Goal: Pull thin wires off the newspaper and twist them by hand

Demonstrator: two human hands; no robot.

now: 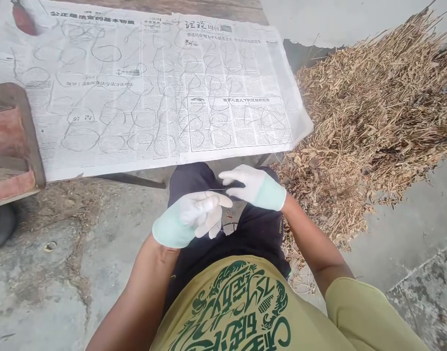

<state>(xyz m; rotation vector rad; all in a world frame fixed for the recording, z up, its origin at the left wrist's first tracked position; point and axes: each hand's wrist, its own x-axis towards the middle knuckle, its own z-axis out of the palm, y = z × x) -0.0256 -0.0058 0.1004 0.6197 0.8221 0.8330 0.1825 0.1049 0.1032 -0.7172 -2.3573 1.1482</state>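
Head view, nearest first: a green-printed shirt [241,307], then dark trousers [223,248]. Over the lap, the gloved left hand [196,214] is curled, thumb against forefinger, pinching a thin strand [218,189]. That strand runs right toward the gloved right hand [250,185], whose fingers are parted; whether they grip it, I cannot tell. Just beyond the knees, newspaper [62,168] covers a table, with many fine loops [106,45] spread across it. Left stands a wooden frame [35,141]; right lies dry straw [373,112]. Far left on the paper is a reddish object [24,18].
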